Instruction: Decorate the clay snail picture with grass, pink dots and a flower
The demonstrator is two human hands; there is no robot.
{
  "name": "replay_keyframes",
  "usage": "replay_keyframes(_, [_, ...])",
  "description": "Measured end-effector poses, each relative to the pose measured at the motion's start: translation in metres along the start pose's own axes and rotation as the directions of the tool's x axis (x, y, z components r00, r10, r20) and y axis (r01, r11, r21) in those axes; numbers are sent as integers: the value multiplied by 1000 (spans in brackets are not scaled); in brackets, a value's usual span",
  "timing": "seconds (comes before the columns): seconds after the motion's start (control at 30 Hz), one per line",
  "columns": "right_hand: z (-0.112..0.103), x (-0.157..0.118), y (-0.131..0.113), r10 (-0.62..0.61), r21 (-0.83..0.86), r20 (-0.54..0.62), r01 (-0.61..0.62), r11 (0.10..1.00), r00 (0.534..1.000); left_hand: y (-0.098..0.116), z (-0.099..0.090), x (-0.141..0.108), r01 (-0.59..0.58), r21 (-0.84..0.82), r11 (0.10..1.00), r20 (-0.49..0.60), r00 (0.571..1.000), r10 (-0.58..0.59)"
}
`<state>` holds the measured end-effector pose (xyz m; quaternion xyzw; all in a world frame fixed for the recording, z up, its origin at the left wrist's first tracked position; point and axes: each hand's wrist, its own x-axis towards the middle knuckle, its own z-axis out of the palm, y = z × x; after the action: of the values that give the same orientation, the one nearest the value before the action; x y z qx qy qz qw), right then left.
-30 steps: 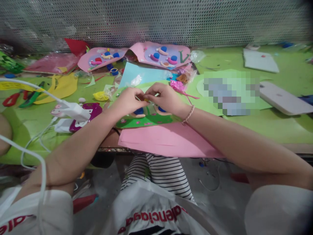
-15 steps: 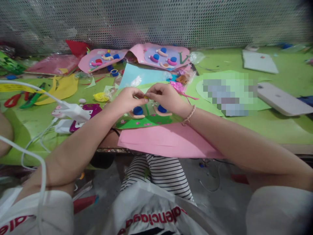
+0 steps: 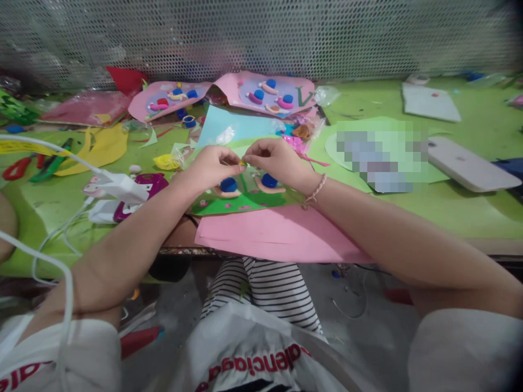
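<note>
My left hand (image 3: pixel 216 165) and my right hand (image 3: pixel 272 158) meet at their fingertips above a green craft sheet (image 3: pixel 245 204). Pinched between them is a small yellow piece (image 3: pixel 242 163); both hands are closed on it. On the sheet, below my left hand, lies a blue clay lump (image 3: pixel 228 185) with a pale curved strip under it. A second blue lump (image 3: pixel 268 181) with a similar strip sits below my right hand. A thin green line runs between the two lumps. My fingers hide the upper part of the sheet.
Pink paper (image 3: pixel 278 234) lies at the near edge. Pink decorated sheets (image 3: pixel 298 92) stand behind. White chargers (image 3: pixel 122 188) with cables and scissors (image 3: pixel 51 166) are at left, a phone (image 3: pixel 472 163) at right. A yellow clay packet (image 3: pixel 166 161) sits beside my left hand.
The view has shifted slightly, moving the scene a little left. My fingertips have parted slightly around the yellow piece, which shows more clearly.
</note>
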<state>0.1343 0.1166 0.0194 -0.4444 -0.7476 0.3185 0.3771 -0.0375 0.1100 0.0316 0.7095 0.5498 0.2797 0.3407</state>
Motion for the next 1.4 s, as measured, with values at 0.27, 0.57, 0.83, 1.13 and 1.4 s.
replay_keyframes(0.27, [1, -2, -2, 24, -21, 35, -24, 999, 999, 1, 0, 0, -25, 42, 999, 52, 998, 23])
replay_keyframes(0.57, [3, -4, -5, -92, -193, 37, 97, 976, 995, -6, 1, 1, -78, 67, 995, 65, 995, 73])
replay_keyframes(0.83, [3, -6, -6, -227, -252, 23, 225, 941, 974, -5, 0, 2, -95, 63, 993, 42, 995, 92])
replay_keyframes(1.13, [1, -2, -1, -165, -155, 19, 166, 974, 986, -4, 0, 0, -41, 43, 998, 61, 997, 38])
replay_keyframes(1.4, [2, -2, -5, -79, -89, 44, 83, 993, 996, -4, 1, 0, -93, 56, 994, 62, 994, 90])
